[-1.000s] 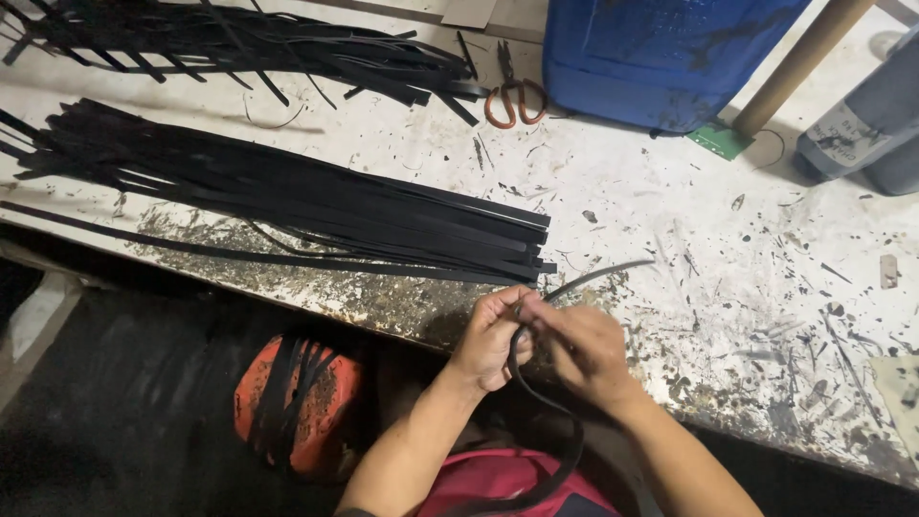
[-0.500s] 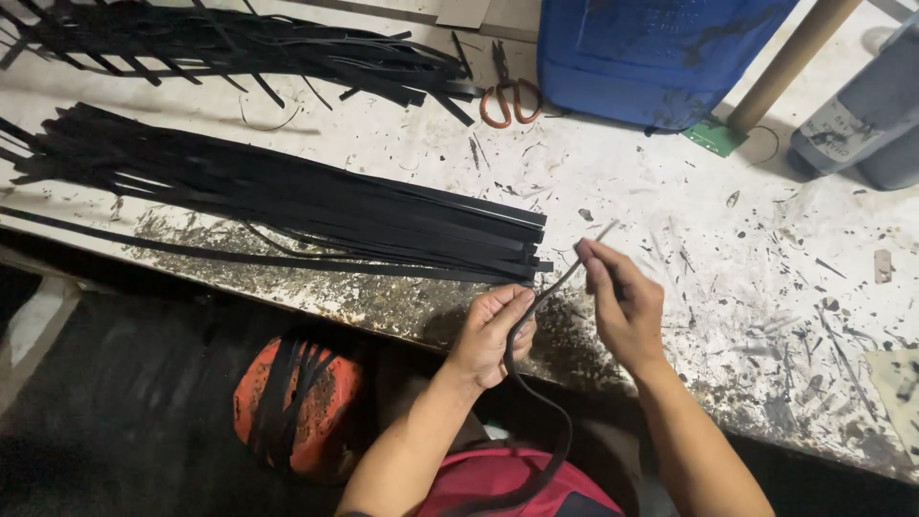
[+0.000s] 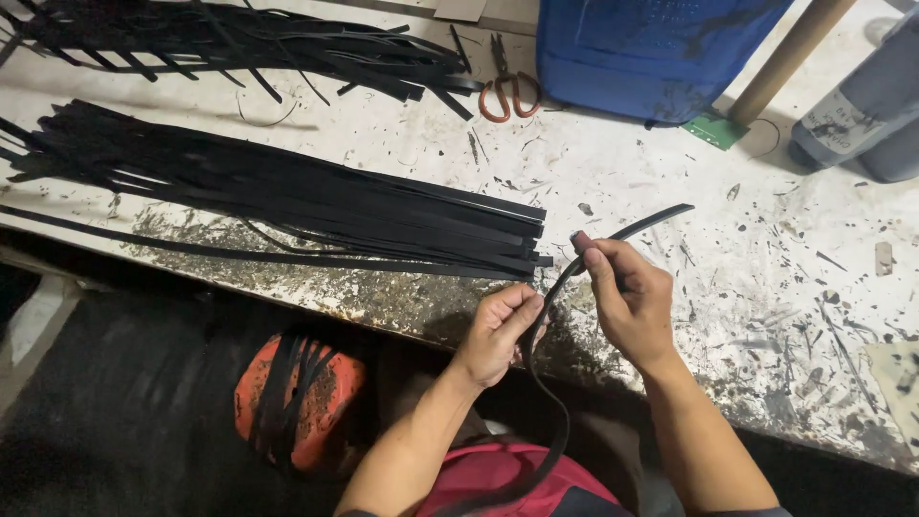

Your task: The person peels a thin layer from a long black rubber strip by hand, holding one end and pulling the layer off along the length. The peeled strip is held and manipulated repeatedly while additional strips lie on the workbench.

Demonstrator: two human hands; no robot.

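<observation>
Both hands pinch one black strip (image 3: 560, 287) over the workbench (image 3: 766, 287) edge: left hand (image 3: 498, 330) closed low on it, right hand (image 3: 627, 297) gripping higher, just right of the cut strip bundle (image 3: 287, 196).

Both bare forearms enter from the six o'clock edge and converge toward the centre. The left hand (image 3: 498, 330) sits lower, at about seven o'clock of the right, fingers curled into a closed pinch. The right hand (image 3: 627, 297) is raised, thumb and forefinger pressed together, pointing toward eleven o'clock.
</observation>
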